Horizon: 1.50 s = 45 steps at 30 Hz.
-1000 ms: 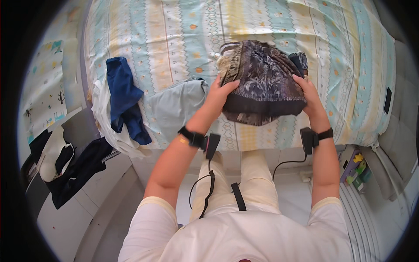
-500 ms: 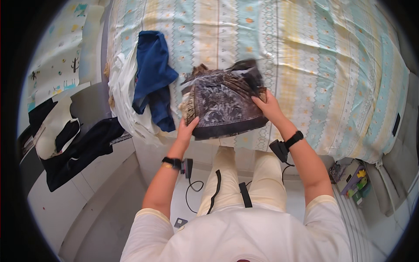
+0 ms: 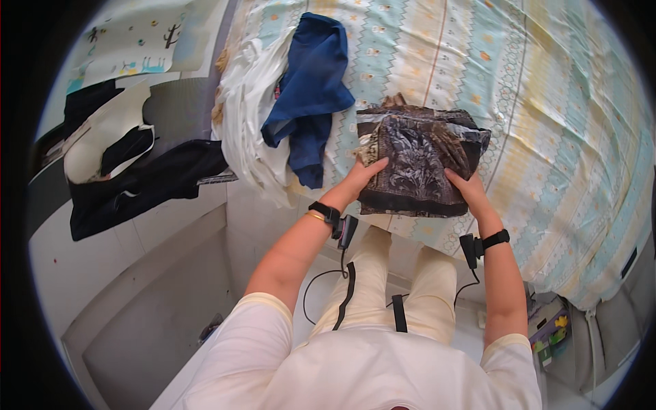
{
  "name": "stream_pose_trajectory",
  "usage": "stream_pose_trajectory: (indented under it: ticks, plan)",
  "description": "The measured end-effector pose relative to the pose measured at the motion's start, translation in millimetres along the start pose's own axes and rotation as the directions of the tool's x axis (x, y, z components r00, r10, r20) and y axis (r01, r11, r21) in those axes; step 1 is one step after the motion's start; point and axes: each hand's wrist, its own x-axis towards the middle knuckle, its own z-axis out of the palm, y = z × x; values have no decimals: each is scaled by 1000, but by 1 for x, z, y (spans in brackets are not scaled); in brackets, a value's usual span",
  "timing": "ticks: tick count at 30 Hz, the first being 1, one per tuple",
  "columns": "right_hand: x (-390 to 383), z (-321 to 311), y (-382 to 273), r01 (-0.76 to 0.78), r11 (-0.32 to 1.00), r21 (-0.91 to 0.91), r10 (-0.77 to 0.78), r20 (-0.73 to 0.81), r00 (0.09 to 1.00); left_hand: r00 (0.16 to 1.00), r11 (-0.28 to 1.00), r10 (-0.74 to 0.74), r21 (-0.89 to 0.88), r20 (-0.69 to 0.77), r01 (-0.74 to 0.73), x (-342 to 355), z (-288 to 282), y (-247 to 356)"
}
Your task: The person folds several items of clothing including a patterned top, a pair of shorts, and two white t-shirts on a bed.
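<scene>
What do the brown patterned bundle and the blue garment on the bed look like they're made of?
The brown patterned bundle, pressed between the left hand and the right hand, looks like thin woven or silky cloth: soft folds and a faint sheen. The blue garment looks like matte cotton-type knit, lying limp and crumpled. Neither fibre is certain.

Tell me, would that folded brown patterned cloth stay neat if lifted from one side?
Probably not. The brown patterned cloth looks thin and soft, so it would likely droop and unfold. Both the left hand and right hand grip its near edge, suggesting it needs two-sided support. Likely light.
</scene>
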Motion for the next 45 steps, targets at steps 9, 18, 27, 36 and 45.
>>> stream_pose_trajectory:
  ticks: [9,18,27,36,45]
  plan:
    - [-27,-105,-13,-177,854,489,206,-7,978,957,997,74,-30,282,-68,-8,103,47]
    - [-107,-328,35,-62,808,586,219,-201,955,857,949,236,80,459,-305,30,309,-2]
    - [-98,-363,124,-224,865,449,385,-309,870,811,511,485,647,327,-567,35,211,-23]
    - [-115,-317,1,55,687,-724,-628,-554,546,465,183,791,880,-397,439,-1,-92,113]
    - [5,-56,-92,362,865,-349,-420,-108,901,780,425,426,659,458,-620,-64,17,64]
